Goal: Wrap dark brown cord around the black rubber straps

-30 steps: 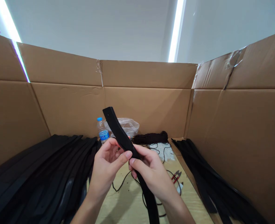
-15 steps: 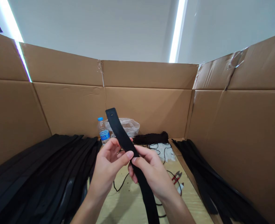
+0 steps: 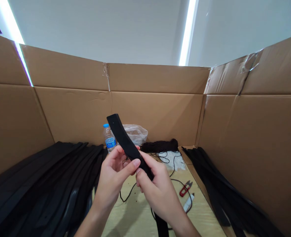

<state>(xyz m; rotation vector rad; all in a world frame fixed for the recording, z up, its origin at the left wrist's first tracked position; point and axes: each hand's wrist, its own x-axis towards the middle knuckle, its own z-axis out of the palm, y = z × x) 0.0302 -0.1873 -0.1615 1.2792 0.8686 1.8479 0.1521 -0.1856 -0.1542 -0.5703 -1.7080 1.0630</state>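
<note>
A long black strap (image 3: 123,136) slants up and to the left in front of me, its squared end free in the air near the bottle. My left hand (image 3: 117,172) pinches it between thumb and fingers at its middle. Just to the right, my right hand (image 3: 154,184) grips the same strap, thumb on the near side and fingers partly hidden behind it. The two thumbs are close together. Below my right hand the strap hangs down past the bottom edge of the view.
Black strips (image 3: 44,184) lie in a pile at left, more strips (image 3: 217,184) at right. Behind are a bottle (image 3: 110,140), a plastic bag (image 3: 137,133) and dark cord (image 3: 160,145). Red snips (image 3: 185,189) and a white tube (image 3: 188,202) rest on the table (image 3: 133,217). Cardboard walls (image 3: 157,115) surround it.
The strap's upper end has tilted slightly left, and its face has turned. My right hand has shifted a little left and changed its hold, showing more of the snips and tube.
</note>
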